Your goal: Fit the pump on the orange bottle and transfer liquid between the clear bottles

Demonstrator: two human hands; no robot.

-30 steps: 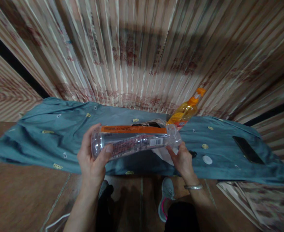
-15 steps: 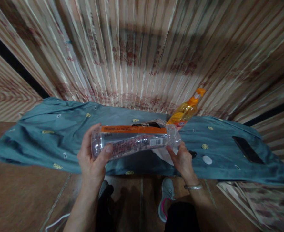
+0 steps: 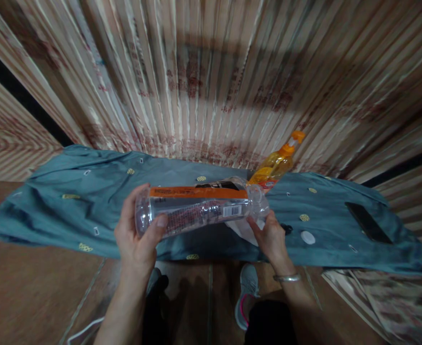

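A clear plastic bottle (image 3: 200,211) with an orange band and a barcode on its label lies sideways in the air between my hands. My left hand (image 3: 139,230) is closed around its left end, the thumb pressed on the near side. At the right end, by the neck, my right hand (image 3: 271,237) is closed on it, its fingers partly hidden behind the bottle. Below the neck rests something white and thin, like paper or a tissue (image 3: 245,231). A yellow pump bottle (image 3: 274,165) with an orange top stands just behind.
A teal patterned cloth (image 3: 70,201) covers the long surface. On its right side lie a white round cap (image 3: 308,237), a small black object (image 3: 287,229) and a dark phone (image 3: 367,223). Striped curtains (image 3: 211,86) hang close behind.
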